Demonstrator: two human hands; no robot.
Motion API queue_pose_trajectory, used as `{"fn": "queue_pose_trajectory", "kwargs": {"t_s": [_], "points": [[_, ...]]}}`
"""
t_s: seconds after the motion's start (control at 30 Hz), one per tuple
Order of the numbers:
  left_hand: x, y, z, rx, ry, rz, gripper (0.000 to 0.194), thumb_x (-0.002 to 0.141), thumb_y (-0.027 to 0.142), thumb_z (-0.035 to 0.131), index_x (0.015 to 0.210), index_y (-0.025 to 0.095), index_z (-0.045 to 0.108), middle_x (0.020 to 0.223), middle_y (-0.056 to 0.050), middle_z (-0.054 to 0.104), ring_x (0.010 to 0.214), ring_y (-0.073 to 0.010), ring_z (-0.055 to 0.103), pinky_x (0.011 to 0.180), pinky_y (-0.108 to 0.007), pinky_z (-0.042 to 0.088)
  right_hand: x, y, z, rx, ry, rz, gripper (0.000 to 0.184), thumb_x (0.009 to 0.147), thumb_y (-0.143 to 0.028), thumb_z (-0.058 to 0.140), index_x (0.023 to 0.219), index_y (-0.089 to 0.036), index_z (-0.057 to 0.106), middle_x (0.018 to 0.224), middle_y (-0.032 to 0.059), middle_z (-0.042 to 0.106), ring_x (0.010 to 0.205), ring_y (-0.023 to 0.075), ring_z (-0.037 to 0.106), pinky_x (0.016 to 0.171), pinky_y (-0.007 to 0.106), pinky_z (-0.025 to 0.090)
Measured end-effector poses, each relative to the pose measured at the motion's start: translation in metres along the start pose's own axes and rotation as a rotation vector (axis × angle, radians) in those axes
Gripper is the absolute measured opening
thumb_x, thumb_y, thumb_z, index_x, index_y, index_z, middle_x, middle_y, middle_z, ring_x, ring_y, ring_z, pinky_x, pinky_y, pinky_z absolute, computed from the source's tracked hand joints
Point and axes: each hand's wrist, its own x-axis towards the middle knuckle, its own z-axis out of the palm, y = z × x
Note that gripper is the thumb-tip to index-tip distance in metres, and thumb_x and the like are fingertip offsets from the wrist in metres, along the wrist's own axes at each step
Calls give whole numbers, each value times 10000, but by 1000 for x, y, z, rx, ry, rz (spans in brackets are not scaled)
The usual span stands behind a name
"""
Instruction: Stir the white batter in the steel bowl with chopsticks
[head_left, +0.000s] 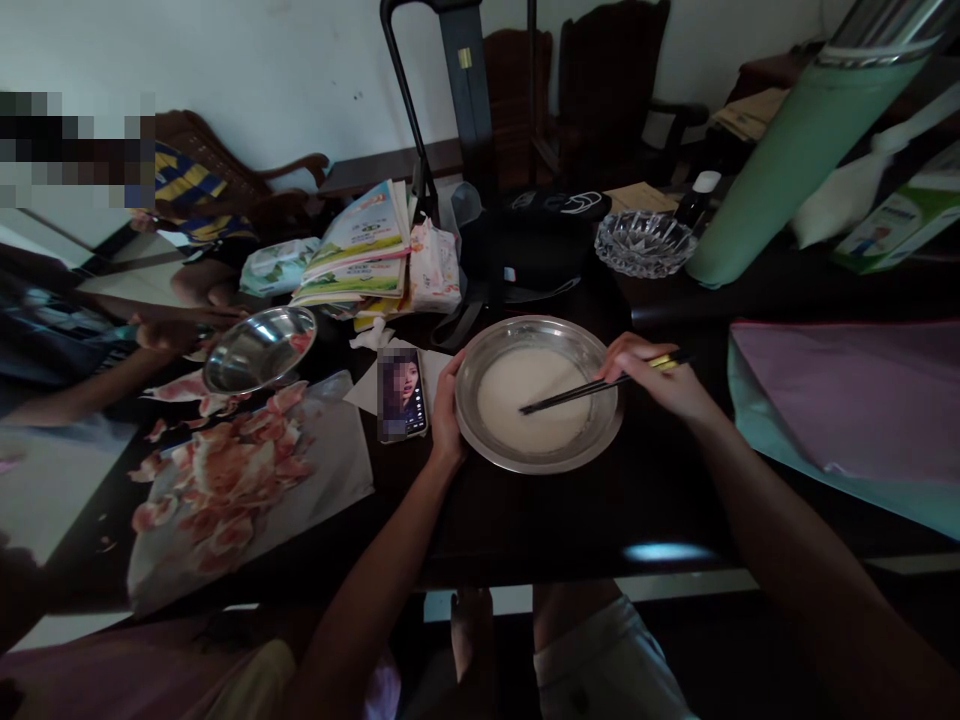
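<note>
A wide metal bowl stands on the dark table in front of me, holding a creamy white liquid. My left hand grips the bowl by its left rim. In my right hand is a pair of dark chopsticks with gold-coloured bands, closed between the fingers. Their tips dip into the liquid near the bowl's middle. Just left of my left hand lies a phone with a lit screen, resting on some white paper.
Fruit peels are heaped on a white sheet at left, beside another metal bowl and a person's arms. Behind stand books, tissues, a glass ashtray and a tall green flask. A purple folder-like item lies right.
</note>
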Motion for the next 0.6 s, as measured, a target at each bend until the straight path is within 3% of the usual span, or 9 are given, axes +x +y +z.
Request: {"fn": "queue_pose_trajectory", "kwargs": {"t_s": [0.07,0.23,0.43,0.6], "points": [[0,0,0,0,7,7,499,894,611,642,1261,276,688,1410,-48,673,1368,-284,579,1179,-452,435,1,0,2,-53,-38,-30,362,908,-593,664,739,-297,786,837,48,795,880,264,700,834,444,538],[-1,-1,-1,20,15,10,496,909,612,621,1267,276,688,1428,-50,662,1396,-285,553,1204,-456,407,0,3,-4,10,156,-5,425,944,-581,617,649,-302,744,703,37,737,751,250,680,801,450,522],[0,0,-1,20,7,-5,509,905,621,624,1281,281,677,1429,-47,661,1373,-286,576,1179,-460,437,0,1,1,-12,-43,-17,372,919,-588,649,732,-294,778,818,41,778,852,249,699,809,427,544],[0,-1,0,11,2,17,487,907,604,631,1264,276,687,1429,-47,661,1390,-283,560,1202,-454,408,0,2,-4,25,134,2,412,938,-578,627,662,-297,746,721,29,735,764,240,686,805,438,534]]}}
